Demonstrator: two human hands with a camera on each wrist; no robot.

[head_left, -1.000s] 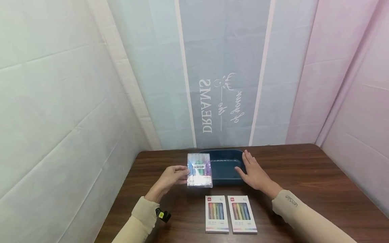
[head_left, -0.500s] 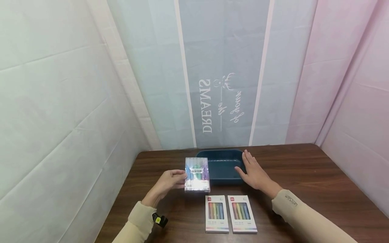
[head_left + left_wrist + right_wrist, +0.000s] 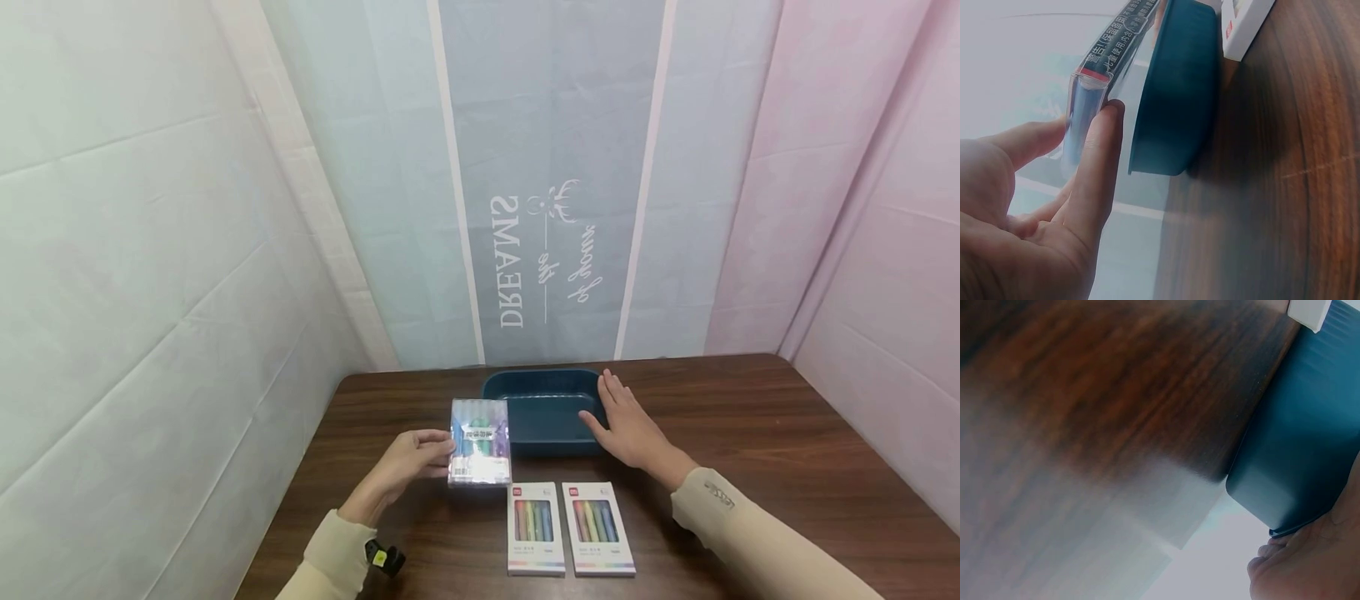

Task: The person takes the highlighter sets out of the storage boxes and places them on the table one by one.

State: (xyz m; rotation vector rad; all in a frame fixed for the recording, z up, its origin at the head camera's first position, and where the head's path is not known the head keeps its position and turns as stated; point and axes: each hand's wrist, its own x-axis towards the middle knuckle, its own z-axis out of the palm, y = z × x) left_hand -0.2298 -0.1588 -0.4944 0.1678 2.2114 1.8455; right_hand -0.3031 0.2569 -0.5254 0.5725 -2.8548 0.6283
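My left hand (image 3: 415, 457) pinches a clear pack of colored pens (image 3: 480, 442) by its left edge, thumb on one face and fingers on the other in the left wrist view. The pack (image 3: 1088, 103) is held up at the front left of a dark teal basin (image 3: 551, 417), hiding part of its rim. At the basin's right end my right hand (image 3: 633, 429) rests against the rim with fingers straight. In the right wrist view that hand (image 3: 1310, 565) lies along the edge of the basin (image 3: 1297, 425).
Two white boxes with windows showing colored sticks, a left box (image 3: 536, 529) and a right box (image 3: 598, 529), lie side by side in front of the basin. The wooden table (image 3: 757, 467) backs onto a printed curtain (image 3: 555, 125). A black strap device (image 3: 385, 557) sits at the left wrist.
The left hand has drawn the pen pack left and toward the front, off the basin's left part, uncovering more of the basin. The right hand has stayed at the basin's right end.
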